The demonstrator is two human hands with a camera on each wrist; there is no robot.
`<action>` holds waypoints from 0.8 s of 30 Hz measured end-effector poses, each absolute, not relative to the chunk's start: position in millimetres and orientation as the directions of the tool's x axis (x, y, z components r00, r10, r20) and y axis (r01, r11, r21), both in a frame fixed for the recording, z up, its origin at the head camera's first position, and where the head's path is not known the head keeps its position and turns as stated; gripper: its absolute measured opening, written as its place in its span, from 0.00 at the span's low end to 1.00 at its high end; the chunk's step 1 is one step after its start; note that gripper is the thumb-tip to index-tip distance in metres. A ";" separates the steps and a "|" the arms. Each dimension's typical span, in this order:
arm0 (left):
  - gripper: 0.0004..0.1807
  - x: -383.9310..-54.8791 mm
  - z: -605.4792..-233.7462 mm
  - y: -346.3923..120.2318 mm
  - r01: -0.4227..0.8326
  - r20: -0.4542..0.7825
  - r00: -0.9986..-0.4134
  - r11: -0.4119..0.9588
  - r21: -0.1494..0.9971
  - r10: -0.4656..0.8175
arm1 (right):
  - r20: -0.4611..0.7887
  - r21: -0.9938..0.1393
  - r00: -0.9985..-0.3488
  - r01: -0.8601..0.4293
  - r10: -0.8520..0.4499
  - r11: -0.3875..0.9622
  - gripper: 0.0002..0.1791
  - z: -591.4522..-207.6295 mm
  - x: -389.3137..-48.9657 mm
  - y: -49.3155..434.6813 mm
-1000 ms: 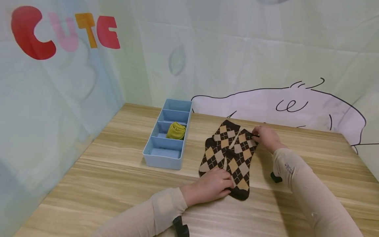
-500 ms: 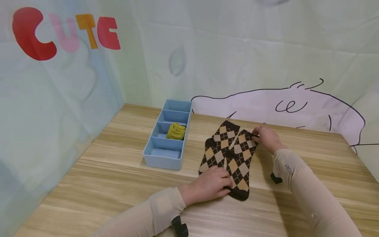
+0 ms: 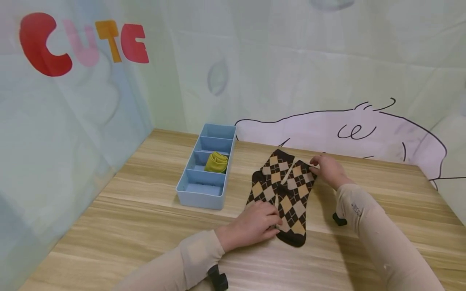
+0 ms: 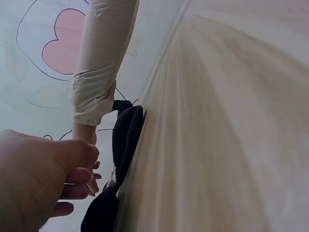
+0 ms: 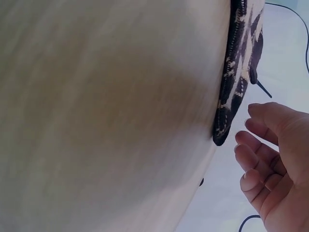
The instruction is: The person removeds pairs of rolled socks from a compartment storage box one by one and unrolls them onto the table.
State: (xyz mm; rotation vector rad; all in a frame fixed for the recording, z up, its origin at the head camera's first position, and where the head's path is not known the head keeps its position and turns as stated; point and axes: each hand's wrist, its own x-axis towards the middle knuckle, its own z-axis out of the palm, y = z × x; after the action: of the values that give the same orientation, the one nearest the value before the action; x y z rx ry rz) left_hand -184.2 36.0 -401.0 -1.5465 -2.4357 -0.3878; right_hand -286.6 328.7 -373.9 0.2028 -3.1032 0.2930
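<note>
1. Brown-and-beige argyle knit socks point(image 3: 293, 204) lie flat, side by side, on the wood-grain counter point(image 3: 145, 226), beside the light-blue divided box point(image 3: 201, 200).
2. Right hand point(image 3: 329, 171) seems to have just released the dark cuff point(image 5: 221, 133); its fingers are apart.
3. Left hand point(image 3: 249, 224) has shifted slightly leftward above their near end, fingers loosely bent, gripping nothing.
4. So the pair appears now free of any grip.

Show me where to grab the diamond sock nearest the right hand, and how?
I'd pinch the diamond sock at its outer cuff corner, at the far end, coming from the right, where the right hand is. The sock lies flat, so there's little to wrap fingers around, but a thin edge should suit a pinch. The left hand is at the toe end.
</note>
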 end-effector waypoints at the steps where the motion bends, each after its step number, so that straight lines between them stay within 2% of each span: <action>1: 0.09 -184.2 -400.6 35.0 0.906 0.334 -0.420 0.411 0.101 0.844 | 0.032 -0.188 -0.992 -0.129 -0.126 0.974 0.17 -373.9 -286.8 328.6; 7: 0.09 -184.9 -399.0 29.8 0.909 0.365 -0.412 0.406 0.098 0.835 | 0.052 -0.191 -0.990 -0.136 -0.128 0.972 0.17 -372.0 -286.6 326.6; 15: 0.09 -185.7 -398.3 24.0 0.900 0.383 -0.432 0.421 0.117 0.816 | 0.080 -0.208 -0.987 -0.153 -0.139 0.966 0.17 -366.3 -282.7 320.6; 24: 0.10 -187.3 -394.8 18.9 0.911 0.453 -0.393 0.406 0.072 0.800 | 0.108 -0.185 -0.984 -0.163 -0.145 0.969 0.16 -362.4 -280.4 313.2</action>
State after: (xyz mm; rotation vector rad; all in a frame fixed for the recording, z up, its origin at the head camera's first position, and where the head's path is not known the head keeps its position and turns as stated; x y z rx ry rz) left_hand -187.3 18.9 -394.8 -1.4774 -2.3206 -0.4430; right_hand -280.4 313.2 -362.4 0.2371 -3.0246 0.2953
